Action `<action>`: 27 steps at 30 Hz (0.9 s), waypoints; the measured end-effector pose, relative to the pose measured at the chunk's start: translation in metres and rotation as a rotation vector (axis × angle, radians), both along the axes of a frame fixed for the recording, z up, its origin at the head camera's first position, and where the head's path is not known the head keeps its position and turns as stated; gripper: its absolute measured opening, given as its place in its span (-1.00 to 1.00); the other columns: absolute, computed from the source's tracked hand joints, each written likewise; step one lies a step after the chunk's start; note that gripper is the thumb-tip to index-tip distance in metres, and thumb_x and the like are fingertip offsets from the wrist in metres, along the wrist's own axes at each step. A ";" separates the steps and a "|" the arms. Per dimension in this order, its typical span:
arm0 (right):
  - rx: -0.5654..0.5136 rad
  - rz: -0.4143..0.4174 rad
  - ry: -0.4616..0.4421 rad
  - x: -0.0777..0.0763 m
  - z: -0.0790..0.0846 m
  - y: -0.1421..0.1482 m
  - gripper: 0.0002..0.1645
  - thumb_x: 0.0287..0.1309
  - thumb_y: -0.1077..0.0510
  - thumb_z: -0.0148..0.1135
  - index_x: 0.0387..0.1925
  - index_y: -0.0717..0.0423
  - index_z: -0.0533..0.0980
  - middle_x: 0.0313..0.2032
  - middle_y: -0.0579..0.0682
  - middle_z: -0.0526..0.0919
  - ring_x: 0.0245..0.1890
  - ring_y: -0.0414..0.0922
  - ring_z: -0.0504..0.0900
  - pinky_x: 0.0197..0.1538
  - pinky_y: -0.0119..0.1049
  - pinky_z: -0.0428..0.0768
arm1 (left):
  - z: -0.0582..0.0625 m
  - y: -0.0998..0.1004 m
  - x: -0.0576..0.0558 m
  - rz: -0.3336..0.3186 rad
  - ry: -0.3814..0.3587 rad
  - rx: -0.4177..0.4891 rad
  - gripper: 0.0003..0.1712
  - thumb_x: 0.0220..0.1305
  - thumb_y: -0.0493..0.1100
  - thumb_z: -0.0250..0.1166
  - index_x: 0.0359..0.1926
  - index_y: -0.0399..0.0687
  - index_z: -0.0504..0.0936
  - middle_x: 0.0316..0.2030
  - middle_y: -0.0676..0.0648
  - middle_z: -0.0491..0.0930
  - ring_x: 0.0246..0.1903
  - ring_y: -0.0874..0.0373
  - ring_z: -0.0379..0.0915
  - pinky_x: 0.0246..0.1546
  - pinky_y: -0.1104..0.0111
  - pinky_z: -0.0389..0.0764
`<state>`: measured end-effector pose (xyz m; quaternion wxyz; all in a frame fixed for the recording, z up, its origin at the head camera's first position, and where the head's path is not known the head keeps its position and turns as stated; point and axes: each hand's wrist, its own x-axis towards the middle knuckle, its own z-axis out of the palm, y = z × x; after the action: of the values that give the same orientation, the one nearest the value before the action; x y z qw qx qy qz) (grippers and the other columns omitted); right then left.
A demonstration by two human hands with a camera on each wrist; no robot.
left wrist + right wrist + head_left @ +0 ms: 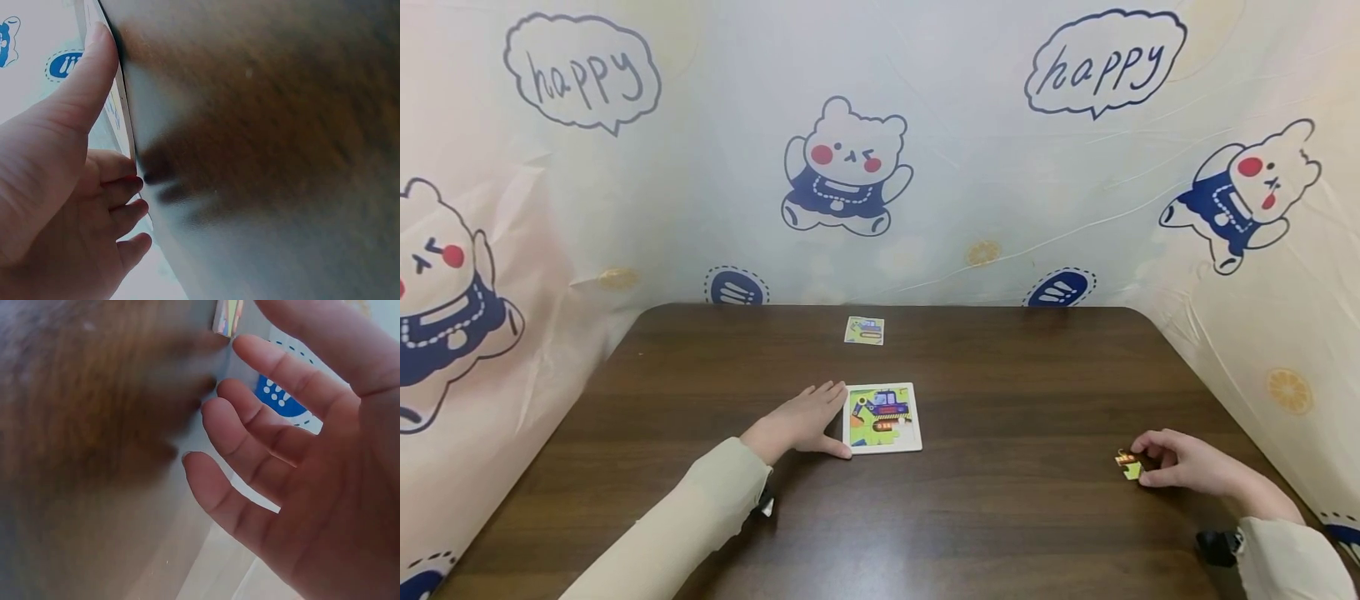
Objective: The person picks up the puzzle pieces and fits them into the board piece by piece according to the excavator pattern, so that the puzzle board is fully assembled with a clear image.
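A white-framed jigsaw puzzle tray lies mid-table, with a blue and purple digger picture and a bare white patch at its lower right. My left hand rests at the tray's left side, fingers extended and thumb at the lower left corner; the left wrist view shows the thumb and fingertips along the tray's thin edge. Far to the right lies a small green, brown and orange jigsaw piece. Around its right side is my right hand, fingers loosely bent, thumb and index fingertips right at the piece.
A small square picture card lies near the back edge of the dark wooden table. A printed cloth with bears and "happy" bubbles hangs behind the table and along both sides.
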<state>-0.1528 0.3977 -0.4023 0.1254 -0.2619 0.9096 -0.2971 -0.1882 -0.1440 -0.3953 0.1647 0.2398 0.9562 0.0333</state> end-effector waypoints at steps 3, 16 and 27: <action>-0.036 0.040 0.016 0.000 -0.004 0.001 -0.69 -0.01 0.31 0.32 -0.26 0.20 0.37 -0.38 0.00 0.30 -0.52 -0.31 0.30 -0.52 -0.37 0.33 | 0.000 0.000 0.000 0.004 -0.001 0.001 0.13 0.01 0.35 0.24 0.36 -0.33 0.07 0.36 -0.24 -0.01 0.34 -0.10 -0.15 0.30 0.10 -0.07; -0.032 0.036 0.172 -0.002 -0.009 -0.010 -0.68 -0.11 0.32 0.39 -0.41 0.09 0.37 -0.45 -0.12 0.35 -0.52 -0.30 0.31 -0.53 -0.41 0.31 | 0.001 -0.001 0.002 0.005 0.000 0.016 0.13 0.01 0.34 0.25 0.35 -0.34 0.08 0.36 -0.25 0.00 0.34 -0.11 -0.15 0.29 0.08 -0.05; -0.009 -0.091 0.079 -0.017 0.000 -0.046 -0.70 -0.07 0.21 0.39 -0.40 0.16 0.40 -0.51 -0.13 0.45 -0.51 -0.33 0.40 -0.48 -0.41 0.40 | -0.001 -0.002 0.001 0.007 -0.006 0.017 0.13 0.01 0.34 0.25 0.36 -0.33 0.07 0.37 -0.24 -0.02 0.34 -0.10 -0.16 0.29 0.09 -0.06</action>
<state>-0.1702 0.3521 -0.4026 0.0744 -0.2322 0.9236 -0.2958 -0.1874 -0.1456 -0.3959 0.1655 0.2378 0.9562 0.0428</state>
